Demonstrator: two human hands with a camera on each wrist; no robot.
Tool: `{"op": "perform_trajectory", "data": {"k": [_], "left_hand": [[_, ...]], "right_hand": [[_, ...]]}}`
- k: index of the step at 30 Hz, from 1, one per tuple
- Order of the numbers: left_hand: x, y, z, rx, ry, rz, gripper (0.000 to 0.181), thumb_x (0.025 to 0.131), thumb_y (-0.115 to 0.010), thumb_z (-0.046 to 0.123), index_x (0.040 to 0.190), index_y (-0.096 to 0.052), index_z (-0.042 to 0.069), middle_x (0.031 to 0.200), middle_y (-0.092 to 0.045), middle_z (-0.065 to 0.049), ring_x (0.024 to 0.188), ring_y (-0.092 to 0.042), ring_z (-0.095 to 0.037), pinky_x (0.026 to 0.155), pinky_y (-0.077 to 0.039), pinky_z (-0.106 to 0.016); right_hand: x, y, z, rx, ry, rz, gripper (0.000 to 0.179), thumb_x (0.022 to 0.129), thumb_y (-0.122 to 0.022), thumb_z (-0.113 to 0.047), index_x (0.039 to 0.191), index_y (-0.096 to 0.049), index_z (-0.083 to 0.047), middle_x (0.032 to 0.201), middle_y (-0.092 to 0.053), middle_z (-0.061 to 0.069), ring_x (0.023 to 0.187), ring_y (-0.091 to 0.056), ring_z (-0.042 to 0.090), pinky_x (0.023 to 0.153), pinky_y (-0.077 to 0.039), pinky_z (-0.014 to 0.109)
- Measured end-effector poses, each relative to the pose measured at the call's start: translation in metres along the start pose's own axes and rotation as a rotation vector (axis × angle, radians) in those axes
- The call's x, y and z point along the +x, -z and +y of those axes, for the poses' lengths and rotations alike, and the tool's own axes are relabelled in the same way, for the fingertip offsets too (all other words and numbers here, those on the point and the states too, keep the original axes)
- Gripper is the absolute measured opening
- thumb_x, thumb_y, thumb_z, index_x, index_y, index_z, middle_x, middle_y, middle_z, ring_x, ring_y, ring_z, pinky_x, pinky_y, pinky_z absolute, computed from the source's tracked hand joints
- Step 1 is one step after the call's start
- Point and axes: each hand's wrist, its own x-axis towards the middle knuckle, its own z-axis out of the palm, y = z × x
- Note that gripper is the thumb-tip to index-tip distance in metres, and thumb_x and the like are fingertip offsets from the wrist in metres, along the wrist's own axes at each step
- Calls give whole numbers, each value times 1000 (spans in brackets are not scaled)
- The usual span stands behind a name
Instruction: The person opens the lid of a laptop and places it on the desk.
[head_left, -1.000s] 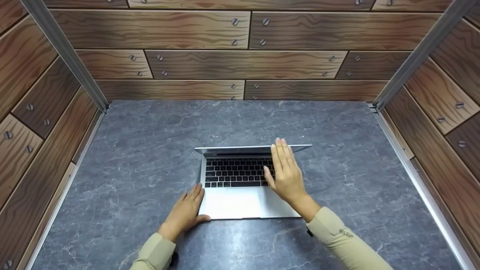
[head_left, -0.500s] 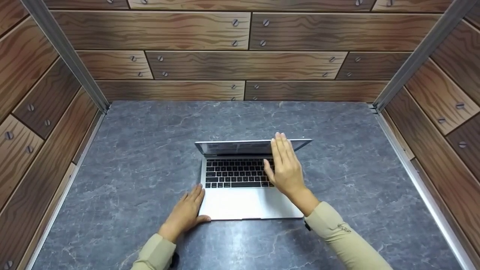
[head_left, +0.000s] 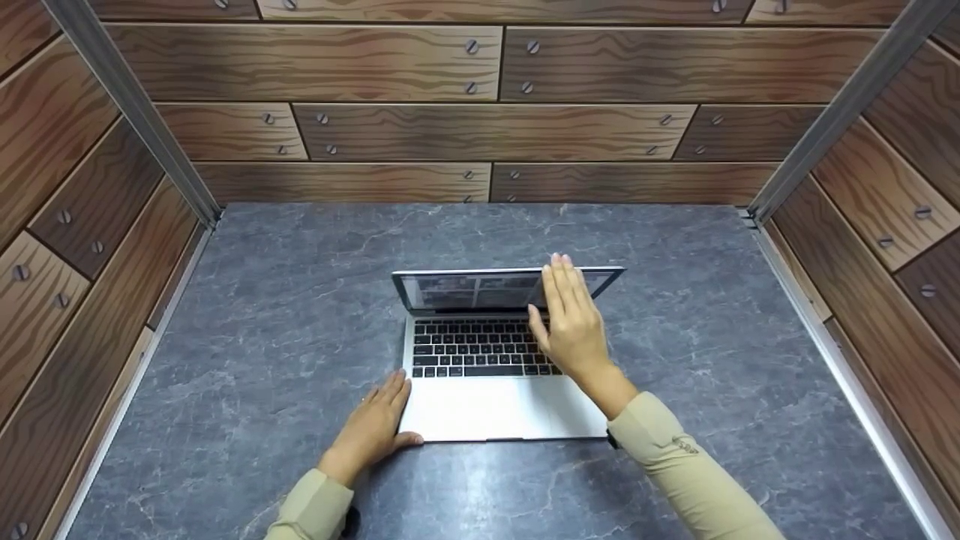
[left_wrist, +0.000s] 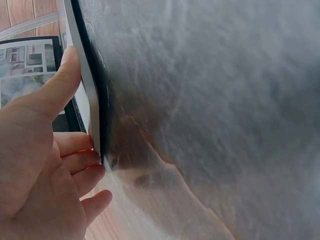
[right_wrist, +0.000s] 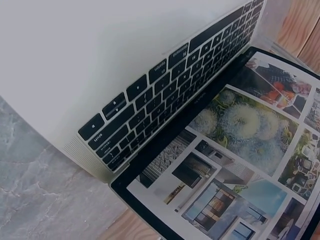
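A silver laptop [head_left: 480, 409] lies on the grey marbled table, its lid partly raised. Its black keyboard [head_left: 469, 349] faces me, and the screen [head_left: 465, 291] shows a grid of pictures, clearer in the right wrist view on the screen [right_wrist: 240, 150]. My left hand [head_left: 371, 420] rests at the laptop's front left corner, fingers along the side and thumb at the front edge; the left wrist view shows the left hand [left_wrist: 45, 130] touching that edge. My right hand [head_left: 576, 330] lies with straight fingers against the lid's right part, fingertips above its top edge. The right wrist view does not show that hand.
The table [head_left: 285, 300] surrounds the laptop. Wood-plank patterned walls [head_left: 397, 64] stand behind it and on both sides. Metal posts [head_left: 139, 112] rise at the back corners, and a metal rail [head_left: 847, 375] runs along the right side.
The lid has tilted farther up and back, so more of the screen shows. My right hand has moved up and away with it. The left hand has stayed at the corner.
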Motion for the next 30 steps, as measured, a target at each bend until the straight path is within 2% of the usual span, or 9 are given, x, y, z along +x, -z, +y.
{"op": "perform_trajectory", "data": {"k": [3, 7, 12, 15, 30], "left_hand": [[0, 0, 1, -3, -2, 2, 88, 80, -73, 41, 144, -37, -8, 154, -33, -25, 146, -31, -38, 119, -30, -55], [0, 2, 1, -5, -7, 1, 88, 80, -73, 41, 143, -37, -9, 154, -33, -26, 146, -31, -39, 119, -30, -55], [-1, 2, 0, -2, -16, 7, 88, 80, -73, 41, 143, -37, -9, 154, -33, -26, 146, -32, -39, 118, -30, -55], [-1, 2, 1, -4, -21, 8, 88, 79, -73, 40, 143, -38, -9, 154, -33, -27, 145, -32, -39, 118, -31, -56], [0, 2, 1, 9, -2, -7, 88, 80, -73, 42, 143, -38, -8, 155, -33, -25, 146, -32, -37, 118, -31, -54]], "right_hand": [[4, -1, 2, 5, -5, -2, 49, 98, -51, -27, 128, -55, 12, 134, -57, 29, 125, -54, 43, 118, -38, 43], [8, -5, 4, 21, -8, -9, 51, 99, -50, -29, 129, -54, 12, 134, -55, 29, 125, -53, 44, 121, -33, 40], [14, -9, 8, 33, -22, -41, 57, 87, -66, -22, 131, -52, 11, 137, -53, 29, 128, -51, 43, 117, -38, 44], [19, -11, 11, 28, -35, -67, 60, 84, -68, -21, 132, -52, 11, 138, -52, 29, 129, -50, 43, 115, -40, 47], [31, -17, 18, 40, -91, -180, 62, 88, -65, -25, 135, -48, 10, 142, -49, 28, 135, -45, 42, 115, -39, 50]]}}
